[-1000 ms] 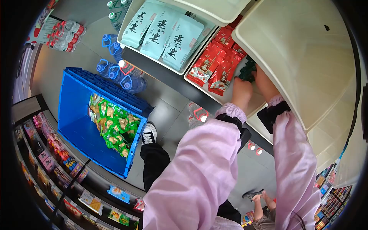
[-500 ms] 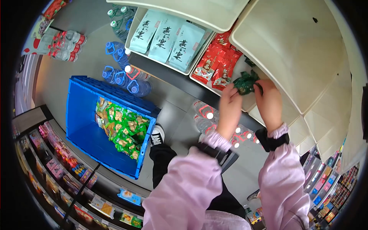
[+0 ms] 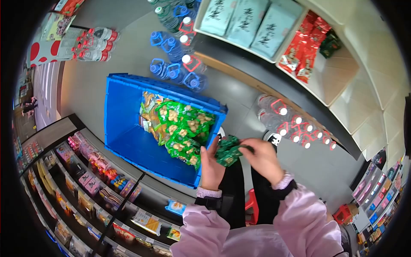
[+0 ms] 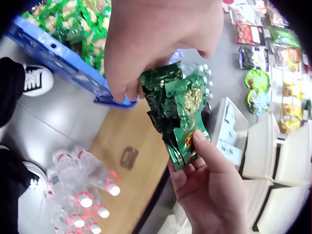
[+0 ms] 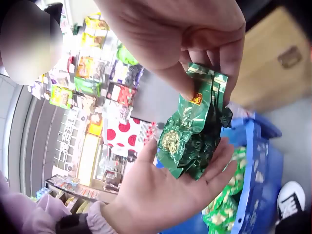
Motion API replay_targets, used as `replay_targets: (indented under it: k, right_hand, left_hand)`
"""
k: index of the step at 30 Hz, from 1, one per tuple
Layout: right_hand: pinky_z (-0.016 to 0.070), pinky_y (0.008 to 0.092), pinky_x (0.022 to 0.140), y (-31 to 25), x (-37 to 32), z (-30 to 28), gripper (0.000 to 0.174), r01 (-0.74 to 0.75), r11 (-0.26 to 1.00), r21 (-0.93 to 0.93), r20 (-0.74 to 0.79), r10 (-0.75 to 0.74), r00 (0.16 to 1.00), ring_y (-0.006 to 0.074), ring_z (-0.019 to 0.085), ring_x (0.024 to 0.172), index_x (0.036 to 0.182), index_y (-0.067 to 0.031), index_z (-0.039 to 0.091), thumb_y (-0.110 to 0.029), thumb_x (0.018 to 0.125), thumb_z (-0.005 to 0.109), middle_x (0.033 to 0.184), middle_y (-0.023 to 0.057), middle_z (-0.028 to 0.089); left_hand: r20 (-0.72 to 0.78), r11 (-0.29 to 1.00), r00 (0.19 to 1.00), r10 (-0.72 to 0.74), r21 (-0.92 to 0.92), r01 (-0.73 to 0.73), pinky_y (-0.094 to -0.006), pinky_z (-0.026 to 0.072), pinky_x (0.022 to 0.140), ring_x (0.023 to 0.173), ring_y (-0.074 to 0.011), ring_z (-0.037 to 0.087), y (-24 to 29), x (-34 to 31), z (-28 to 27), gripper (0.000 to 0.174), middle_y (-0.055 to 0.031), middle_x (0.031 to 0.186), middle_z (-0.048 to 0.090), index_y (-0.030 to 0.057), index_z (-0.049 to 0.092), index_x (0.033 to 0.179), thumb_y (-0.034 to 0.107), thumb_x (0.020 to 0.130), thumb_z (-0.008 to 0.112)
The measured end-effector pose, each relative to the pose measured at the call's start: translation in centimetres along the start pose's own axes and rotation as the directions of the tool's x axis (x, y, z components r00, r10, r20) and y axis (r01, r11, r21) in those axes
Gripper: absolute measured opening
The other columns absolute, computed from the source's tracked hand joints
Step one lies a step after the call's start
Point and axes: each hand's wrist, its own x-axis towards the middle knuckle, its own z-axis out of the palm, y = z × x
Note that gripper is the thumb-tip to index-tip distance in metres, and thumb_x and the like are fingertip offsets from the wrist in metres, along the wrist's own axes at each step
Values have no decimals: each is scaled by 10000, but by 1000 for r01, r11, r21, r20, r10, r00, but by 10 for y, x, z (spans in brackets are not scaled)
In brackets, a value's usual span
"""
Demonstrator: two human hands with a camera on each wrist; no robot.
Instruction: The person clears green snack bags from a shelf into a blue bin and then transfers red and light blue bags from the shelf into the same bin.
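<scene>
In the head view my right hand (image 3: 263,158) pinches a few dark green foil tea packets (image 3: 229,152) between thumb and fingers. My left hand (image 3: 212,169) supports the packets' other end, palm against them and fingers extended, as the right wrist view shows. One packet (image 4: 191,102) has a gold-green leaf patch on its front. Just left of the hands stands a blue crate (image 3: 128,139), partly filled with green bags (image 3: 182,126) of pale, lumpy contents.
At the upper right, a bin holds red packets (image 3: 304,49) and another dark green packet (image 3: 329,44). Pale blue pouches (image 3: 246,21) fill the bin beside it. Water bottles (image 3: 278,109) and blue-handled jugs (image 3: 173,75) stand on the floor. Snack shelves (image 3: 92,192) line the lower left.
Both hands have come out of the bin with the dark green packets and moved down and left, close beside the blue crate. The view has turned toward the crate.
</scene>
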Motion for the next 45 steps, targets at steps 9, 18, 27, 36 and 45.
replay_targets:
  k: [9,18,27,36,45]
  right_hand:
    - [446,428,630,36,45,202,126,83,980,-182,317,-22,948,323,569,749,795,-48,559,-157,736,579,753,125,577]
    - [480,349,526,68,52,286,57,176,770,-613,304,24,952,242,603,692,634,-89,627,-101,634,571,712,80,595]
    - [453,311,513,71,37,289,106,260,628,-733,300,-44,953,189,580,655,740,-57,581,-119,656,562,688,41,583]
    - [450,306,617,38,11,234,118,309,765,-565,238,-208,949,196,539,786,759,-69,559,-134,664,535,777,43,535]
    - [459,331,671,8,-23,96,128,282,854,-437,199,-214,956,220,556,823,804,-72,577,-118,691,542,810,53,547]
  left_hand:
    - [-405,997,914,4,70,27,-358,409,875,1020,-167,532,44,-5,-164,337,-23,1110,559,115,485,1142,338,902,405]
    - [-607,968,789,-93,130,215,-369,479,735,913,-194,578,28,28,-275,273,-50,998,591,90,498,1086,272,888,449]
    - [-612,992,784,-105,-10,125,-288,473,695,831,-152,573,13,40,-266,267,-44,924,588,76,519,1034,272,882,420]
    - [-510,990,855,-97,39,135,-381,391,903,1040,-261,501,12,6,-238,406,-115,1116,532,74,466,1141,369,874,381]
    - [-510,867,845,163,482,124,-385,306,885,986,-169,430,22,-16,-119,475,-59,1117,467,95,397,1244,255,807,491]
